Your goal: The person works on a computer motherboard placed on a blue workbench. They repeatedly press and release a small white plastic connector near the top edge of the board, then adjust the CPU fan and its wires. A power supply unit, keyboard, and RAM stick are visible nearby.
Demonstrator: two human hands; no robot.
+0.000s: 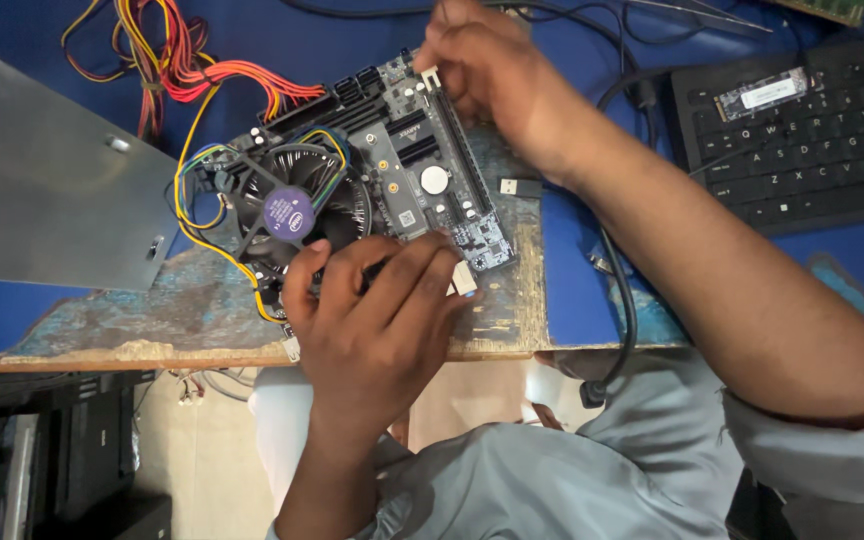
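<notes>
A dark computer motherboard [422, 170] lies on a worn wooden board at the table's near edge. A round cooler fan [290, 210] with a purple centre label sits on its left part. My left hand [377, 310] grips the board's near edge, fingers curled over it by a white connector [463, 280]. My right hand [487, 70] reaches across to the board's far edge and pinches it near a small white clip [431, 76]. Yellow, black and red wires [192, 70] run from the fan area to the far left.
A grey metal case panel [42, 170] lies at the left. A black keyboard [802, 140] with a small circuit stick [764, 93] on it sits at the right. Black cables [620, 290] hang over the table edge. A blue mat covers the table.
</notes>
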